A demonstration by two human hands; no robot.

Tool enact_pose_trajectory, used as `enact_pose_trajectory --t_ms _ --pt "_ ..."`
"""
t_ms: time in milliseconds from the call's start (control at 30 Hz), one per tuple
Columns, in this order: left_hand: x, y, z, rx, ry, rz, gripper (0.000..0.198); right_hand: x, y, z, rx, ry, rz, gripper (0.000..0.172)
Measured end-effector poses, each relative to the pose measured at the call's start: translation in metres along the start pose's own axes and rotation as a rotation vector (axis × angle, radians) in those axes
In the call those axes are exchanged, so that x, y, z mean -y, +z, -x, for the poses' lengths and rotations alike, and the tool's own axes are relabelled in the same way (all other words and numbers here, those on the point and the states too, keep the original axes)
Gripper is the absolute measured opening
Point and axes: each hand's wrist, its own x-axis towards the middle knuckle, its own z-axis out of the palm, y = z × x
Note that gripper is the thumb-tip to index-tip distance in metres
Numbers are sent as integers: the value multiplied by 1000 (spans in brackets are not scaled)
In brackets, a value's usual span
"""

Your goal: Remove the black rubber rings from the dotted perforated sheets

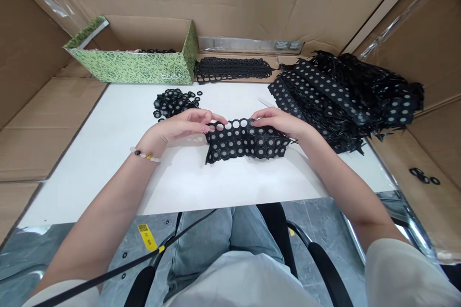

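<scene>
A black perforated sheet with rows of round holes hangs between my hands over the white table. My left hand pinches its upper left corner, and a beaded bracelet circles that wrist. At the upper right part of the same sheet, my right hand grips the edge with thumb and fingers. The top row shows as open rings with white behind them. Just beyond my left hand lies a pile of loose black rings.
A green patterned box stands at the back left. Stacked black ring strips lie at the back middle. A large heap of black perforated sheets covers the right side. Several rings sit on cardboard at far right. Cardboard walls surround the white table.
</scene>
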Motion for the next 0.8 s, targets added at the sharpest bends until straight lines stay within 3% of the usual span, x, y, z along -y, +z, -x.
enact_pose_trajectory --t_ms 67,267,333,467,500,633,800 --pt "1 -1 1 43 -42 -44 27 -1 1 -2 -1 -9 15 18" --pt "7 -24 9 102 -48 -321 38 -7 -4 -6 82 -7 216 20" --pt "2 -23 9 25 -51 -456 34 -10 -3 -7 116 -11 218 20" --pt "-9 13 -2 -396 65 -641 24 -13 9 -10 21 -174 359 15" --pt "-9 25 -6 -433 89 -641 25 -14 12 -11 -6 -212 396 16" --pt "5 59 -19 -250 39 -769 44 -16 20 -13 -5 -265 403 27" --pt "26 66 -24 -281 20 -876 42 -21 19 -14 -44 -280 448 29"
